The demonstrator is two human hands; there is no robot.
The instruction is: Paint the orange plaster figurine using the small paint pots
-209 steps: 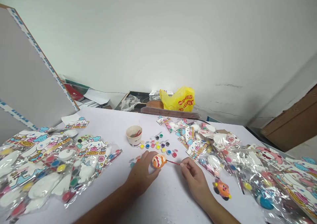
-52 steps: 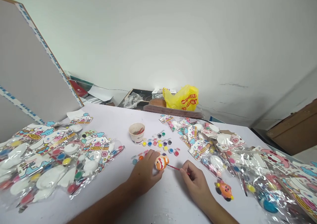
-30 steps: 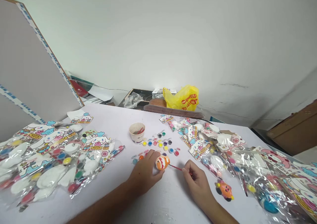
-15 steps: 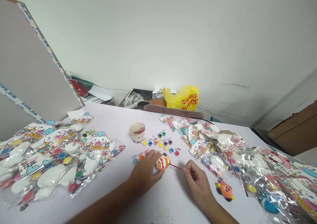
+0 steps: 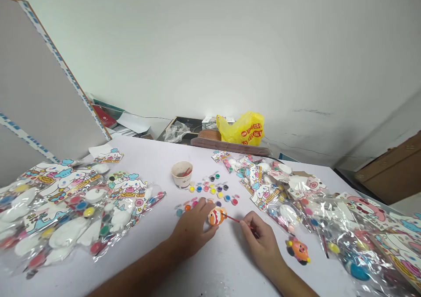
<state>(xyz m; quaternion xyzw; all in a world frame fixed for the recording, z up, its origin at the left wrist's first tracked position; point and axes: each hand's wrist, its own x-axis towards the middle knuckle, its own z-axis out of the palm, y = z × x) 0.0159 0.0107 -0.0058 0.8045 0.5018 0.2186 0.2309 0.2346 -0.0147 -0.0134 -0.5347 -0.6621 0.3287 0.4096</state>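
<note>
Presently, my left hand (image 5: 194, 229) grips one orange-and-white fish figure (image 5: 215, 217) between thumb and fingers, low over the white table (image 5: 154, 157), in front of me and beyond the gap between my wrists. My right hand (image 5: 261, 238) pinches one red-handled brush (image 5: 234, 219), its tip at the tail end of the fish; whether tip and surface touch, I cannot tell.

Assessment of method: good work here calls for a steady left grip on the fish's sides — fingertips off wet paint — and a light, near-level brush, moved by the fingers in short strokes so the orange stays out of the white band.

Count follows. Paper cup (image 5: 180, 182): one, with red-handled contents too small to number. Finished-looking orange figure (image 5: 298, 250), beside my right forearm: one. Yellow plastic bag (image 5: 241, 130), past the table's far edge: one. Heaps of clear kit packets (image 5: 69, 233): two, one each side — packets overlap beyond reliable counting. Small paint pots (image 5: 199, 189): at least ten, some hidden behind my left hand.
</note>
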